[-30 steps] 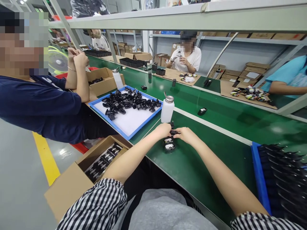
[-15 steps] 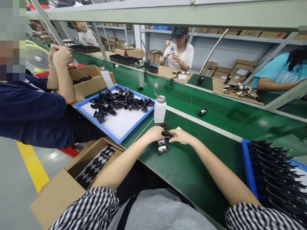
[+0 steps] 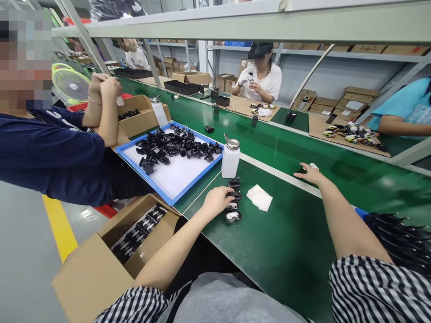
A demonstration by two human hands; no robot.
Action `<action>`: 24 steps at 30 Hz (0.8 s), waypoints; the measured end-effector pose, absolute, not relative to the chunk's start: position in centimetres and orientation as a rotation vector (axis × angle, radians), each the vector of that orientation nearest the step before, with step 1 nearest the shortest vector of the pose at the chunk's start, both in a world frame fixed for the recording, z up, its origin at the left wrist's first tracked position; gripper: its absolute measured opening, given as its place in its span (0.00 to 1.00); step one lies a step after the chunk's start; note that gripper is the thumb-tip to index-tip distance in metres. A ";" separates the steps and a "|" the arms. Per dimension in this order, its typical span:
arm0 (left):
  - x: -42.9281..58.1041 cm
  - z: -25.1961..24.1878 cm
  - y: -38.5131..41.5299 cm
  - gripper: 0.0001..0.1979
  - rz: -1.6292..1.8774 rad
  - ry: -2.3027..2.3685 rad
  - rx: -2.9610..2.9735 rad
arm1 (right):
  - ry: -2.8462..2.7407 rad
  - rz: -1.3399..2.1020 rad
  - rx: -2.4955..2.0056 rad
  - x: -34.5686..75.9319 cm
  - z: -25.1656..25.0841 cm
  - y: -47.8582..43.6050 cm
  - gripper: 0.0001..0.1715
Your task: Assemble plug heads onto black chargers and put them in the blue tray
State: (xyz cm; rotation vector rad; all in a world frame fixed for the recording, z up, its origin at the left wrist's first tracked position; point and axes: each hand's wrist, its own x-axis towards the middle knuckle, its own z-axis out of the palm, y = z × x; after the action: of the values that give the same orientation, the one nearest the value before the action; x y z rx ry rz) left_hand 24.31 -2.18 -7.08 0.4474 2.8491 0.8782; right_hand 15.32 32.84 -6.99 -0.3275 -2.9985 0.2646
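Note:
My left hand [image 3: 218,199] is closed with its fingertips on a black plug casing [image 3: 236,196], in a short row on the green bench. Behind it lies another black casing [image 3: 233,182]. Nearer me are two casings with white insides, the front one [image 3: 233,217] uncovered. My right hand [image 3: 311,174] reaches over the green conveyor belt. Its thumb and forefinger are around a small black casing [image 3: 304,170], mostly covered by the hand; a white part shows behind the fingers. Between my hands lies a folded pale cloth [image 3: 259,198].
A white pump bottle [image 3: 230,161] stands behind the row. To the left are a blue-rimmed tray [image 3: 171,201] of black plugs and an open carton [image 3: 97,264]. Black plugs in rows [image 3: 399,237] stand at right. A co-worker [image 3: 60,157] sits at left; others sit across the belt.
My right hand has left the row and moved right and away, onto the casing on the belt. The cloth is now uncovered. My left hand stays at the row. The view has shifted.

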 end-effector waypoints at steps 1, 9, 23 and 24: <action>24.3 -7.1 -2.3 0.12 0.890 2.865 0.414 | -3.032 0.263 -0.362 15.4 -7.2 33.3 0.24; 24.3 -8.1 -1.6 0.09 1.255 2.766 0.140 | -3.086 0.460 -0.087 17.0 -6.5 24.4 0.21; 13.1 -6.6 -13.6 0.14 0.992 3.096 -0.448 | -3.218 0.201 0.356 19.3 -7.5 14.9 0.32; 12.6 -6.8 -13.2 0.14 0.997 3.093 -0.438 | -3.238 0.278 0.382 19.5 -7.4 15.3 0.34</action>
State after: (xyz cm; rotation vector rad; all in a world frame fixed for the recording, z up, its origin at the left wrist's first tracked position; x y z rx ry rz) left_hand 12.55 -13.21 -6.81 -0.4375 3.0933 0.9970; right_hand 19.49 15.33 -7.44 0.3820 -3.2382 0.2777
